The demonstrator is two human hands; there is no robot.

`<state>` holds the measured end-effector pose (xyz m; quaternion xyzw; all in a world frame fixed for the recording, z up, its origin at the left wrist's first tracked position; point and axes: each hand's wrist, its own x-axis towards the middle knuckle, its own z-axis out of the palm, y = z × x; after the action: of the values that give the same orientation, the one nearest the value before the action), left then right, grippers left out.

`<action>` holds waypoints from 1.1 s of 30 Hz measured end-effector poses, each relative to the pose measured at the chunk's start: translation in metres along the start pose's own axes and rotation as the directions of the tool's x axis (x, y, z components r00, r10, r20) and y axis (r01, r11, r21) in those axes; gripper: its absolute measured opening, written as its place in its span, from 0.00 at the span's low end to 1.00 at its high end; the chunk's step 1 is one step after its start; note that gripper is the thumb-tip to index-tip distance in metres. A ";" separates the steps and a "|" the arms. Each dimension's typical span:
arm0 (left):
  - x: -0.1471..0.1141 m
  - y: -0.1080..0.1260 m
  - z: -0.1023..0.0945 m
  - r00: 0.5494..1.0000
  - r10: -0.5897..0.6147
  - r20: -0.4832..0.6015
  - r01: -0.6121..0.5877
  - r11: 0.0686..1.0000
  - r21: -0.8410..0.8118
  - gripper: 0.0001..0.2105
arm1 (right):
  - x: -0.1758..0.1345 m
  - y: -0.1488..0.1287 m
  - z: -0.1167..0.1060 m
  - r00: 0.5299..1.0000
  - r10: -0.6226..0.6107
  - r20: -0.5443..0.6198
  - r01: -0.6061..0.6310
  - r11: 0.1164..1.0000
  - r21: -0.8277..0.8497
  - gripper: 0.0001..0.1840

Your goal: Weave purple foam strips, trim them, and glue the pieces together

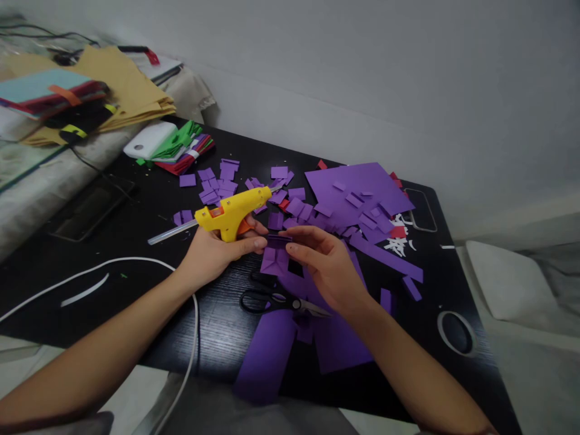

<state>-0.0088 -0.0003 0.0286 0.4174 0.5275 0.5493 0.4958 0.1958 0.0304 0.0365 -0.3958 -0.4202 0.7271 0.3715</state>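
Note:
My left hand (215, 251) is closed round the handle of a yellow hot glue gun (235, 208), with a clear glue stick (172, 232) jutting from its back. The nozzle points to the upper right. Between my left thumb and finger and the pinched fingers of my right hand (324, 257) is a small folded purple paper piece (280, 237). Just below it lies another purple piece with creases (274, 261). Black-handled scissors (276, 301) rest under my hands on larger purple sheets (267, 350), blades to the right.
Many small purple pieces (220, 187) and a large purple sheet (362, 190) cover the back of the black table. A white cord (196, 326) curves round my left forearm. A tape roll (457, 333) lies at right, with stacked coloured sheets (185, 148) at back left.

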 end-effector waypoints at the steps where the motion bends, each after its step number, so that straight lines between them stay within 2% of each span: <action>1: 0.000 -0.001 0.000 1.000 0.002 0.000 -0.002 1.000 0.004 0.19 | 0.000 0.000 0.001 1.000 -0.001 0.003 0.001 1.000 0.000 0.15; 15: 0.000 -0.002 0.000 1.000 0.011 0.001 -0.011 0.997 0.077 0.19 | -0.003 0.003 0.004 1.000 -0.029 0.011 0.029 0.999 -0.040 0.15; 23: 0.000 -0.002 -0.001 0.998 -0.018 0.064 0.015 0.999 0.044 0.20 | -0.002 0.005 0.005 0.999 -0.033 -0.013 0.032 0.998 -0.061 0.18; 29: 0.001 -0.004 0.001 0.995 -0.029 0.099 0.029 1.000 -0.004 0.19 | -0.003 0.005 0.008 0.997 -0.077 -0.028 0.073 0.992 -0.099 0.18; 33: 0.000 -0.004 0.002 0.994 -0.030 0.102 0.029 0.999 0.014 0.20 | -0.004 0.006 0.009 0.987 -0.155 -0.051 0.151 0.986 -0.072 0.14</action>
<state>-0.0062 -0.0005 0.0248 0.4403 0.5110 0.5163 0.5277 0.1881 0.0216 0.0349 -0.3952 -0.4632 0.6702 0.4243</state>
